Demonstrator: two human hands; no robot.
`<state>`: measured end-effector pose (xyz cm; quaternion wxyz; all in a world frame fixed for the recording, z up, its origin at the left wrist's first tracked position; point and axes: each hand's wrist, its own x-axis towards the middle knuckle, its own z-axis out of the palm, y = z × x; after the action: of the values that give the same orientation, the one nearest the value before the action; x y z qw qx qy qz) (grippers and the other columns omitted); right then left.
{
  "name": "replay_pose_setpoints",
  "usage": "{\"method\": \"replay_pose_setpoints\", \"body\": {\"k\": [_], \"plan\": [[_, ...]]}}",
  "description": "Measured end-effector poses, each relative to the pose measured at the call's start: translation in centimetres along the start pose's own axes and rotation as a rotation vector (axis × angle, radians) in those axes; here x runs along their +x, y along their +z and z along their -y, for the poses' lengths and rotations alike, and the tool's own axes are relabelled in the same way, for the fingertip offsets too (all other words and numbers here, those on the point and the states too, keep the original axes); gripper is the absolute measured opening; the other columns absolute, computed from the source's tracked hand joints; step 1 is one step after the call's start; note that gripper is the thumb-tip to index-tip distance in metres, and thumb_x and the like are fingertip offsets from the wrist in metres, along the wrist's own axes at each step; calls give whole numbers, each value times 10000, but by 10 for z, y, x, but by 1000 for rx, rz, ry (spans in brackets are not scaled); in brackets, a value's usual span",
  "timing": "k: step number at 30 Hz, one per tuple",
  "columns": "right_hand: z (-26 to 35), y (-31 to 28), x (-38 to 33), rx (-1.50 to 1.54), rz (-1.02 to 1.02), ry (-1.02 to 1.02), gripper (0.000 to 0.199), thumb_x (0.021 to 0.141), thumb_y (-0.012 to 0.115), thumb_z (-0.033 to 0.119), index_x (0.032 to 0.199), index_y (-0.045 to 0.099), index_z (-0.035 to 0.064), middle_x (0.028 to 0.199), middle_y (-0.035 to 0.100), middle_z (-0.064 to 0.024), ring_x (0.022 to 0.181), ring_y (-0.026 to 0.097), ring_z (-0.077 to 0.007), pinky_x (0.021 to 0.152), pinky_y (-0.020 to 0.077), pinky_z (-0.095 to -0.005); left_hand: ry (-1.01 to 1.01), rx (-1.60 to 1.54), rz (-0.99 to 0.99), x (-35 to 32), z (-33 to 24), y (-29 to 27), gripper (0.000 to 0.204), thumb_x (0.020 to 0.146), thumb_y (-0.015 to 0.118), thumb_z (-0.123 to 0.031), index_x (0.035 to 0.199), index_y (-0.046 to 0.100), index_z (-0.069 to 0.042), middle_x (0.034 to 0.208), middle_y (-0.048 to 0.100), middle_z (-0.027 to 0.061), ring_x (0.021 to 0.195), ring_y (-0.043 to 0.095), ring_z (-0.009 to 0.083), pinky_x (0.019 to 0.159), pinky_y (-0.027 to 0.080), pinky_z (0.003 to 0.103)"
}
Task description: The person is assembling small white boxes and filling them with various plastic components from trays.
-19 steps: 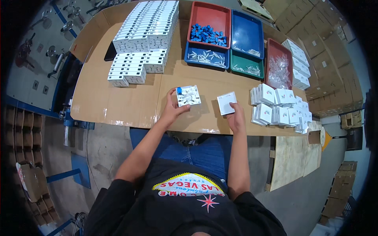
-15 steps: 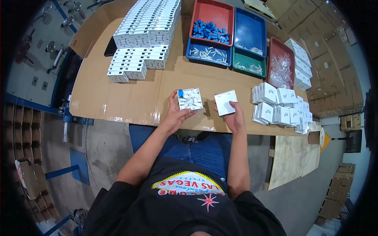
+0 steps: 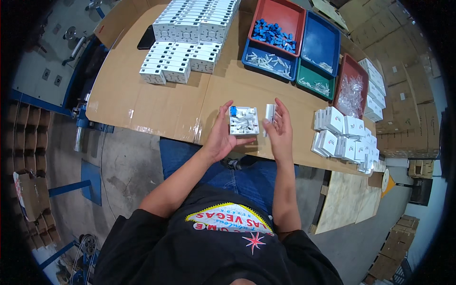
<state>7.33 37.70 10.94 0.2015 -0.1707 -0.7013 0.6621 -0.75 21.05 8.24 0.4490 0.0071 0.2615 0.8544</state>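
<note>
A small square white plastic box (image 3: pixel 243 121), open at the top, sits in front of me at the table's near side. Loose white pieces fill it, and a blue connector (image 3: pixel 233 111) lies in its far left corner. My left hand (image 3: pixel 221 135) wraps its left side, fingers along that edge and thumb along the near edge. Just to the right, my right hand (image 3: pixel 280 127) holds a white square cover (image 3: pixel 270 116) between thumb and fingers. The cover is tilted nearly on edge, apart from the box.
Stacked white boxes (image 3: pixel 197 31) stand far left beside a dark phone (image 3: pixel 147 38). Far right are a red tray (image 3: pixel 304 21) of blue connectors, blue (image 3: pixel 247 61) and green (image 3: pixel 304 88) trays of white pieces, and a red tray (image 3: pixel 343 109) of clear bags. Covers (image 3: pixel 335 122) pile at right.
My right hand has turned the cover from lying face up to nearly edge-on and brought it closer to the box. The whole view has shifted slightly.
</note>
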Motion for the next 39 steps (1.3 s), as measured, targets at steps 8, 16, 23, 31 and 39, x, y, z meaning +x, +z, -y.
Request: {"method": "replay_pose_setpoints", "body": {"k": [8,16,23,31,39], "plan": [[3,36,-3,-522,-69,-22,617,806,840,248,1350,612,66,1284,564,-176,1164,618,-356,982,515,-426,72,403,-59,13,21,-26,403,1123,385,-356,1508,390,-236,1403,521,73,1228,565,182,973,562,432],[-11,15,1,-494,-119,-34,597,819,840,221,1343,613,47,1280,560,-167,1159,620,-338,969,519,-413,142,807,-58,13,6,-43,417,1030,384,-45,1422,504,-122,1372,562,95,1199,599,186,970,556,348],[-3,15,3,-350,-127,-5,595,824,841,185,1349,604,38,1297,558,-164,1196,612,-318,1015,503,-414,217,574,-35,7,6,-22,664,979,389,-4,1610,280,-181,1420,559,99,1209,624,218,991,559,413],[-11,28,-2,-529,-75,-174,641,806,847,242,1363,597,48,1431,528,-245,1290,570,-403,1053,483,-445,-1,199,-45,14,17,-28,487,1107,334,-329,1568,335,-173,1430,553,73,1258,598,216,975,554,408],[-4,40,-11,-692,-55,-227,652,795,844,260,1374,601,87,1463,509,-244,1284,574,-416,1014,516,-452,63,192,-53,8,19,-9,604,1102,269,-565,1597,318,-223,1471,519,36,1293,555,170,1009,519,347]]}}
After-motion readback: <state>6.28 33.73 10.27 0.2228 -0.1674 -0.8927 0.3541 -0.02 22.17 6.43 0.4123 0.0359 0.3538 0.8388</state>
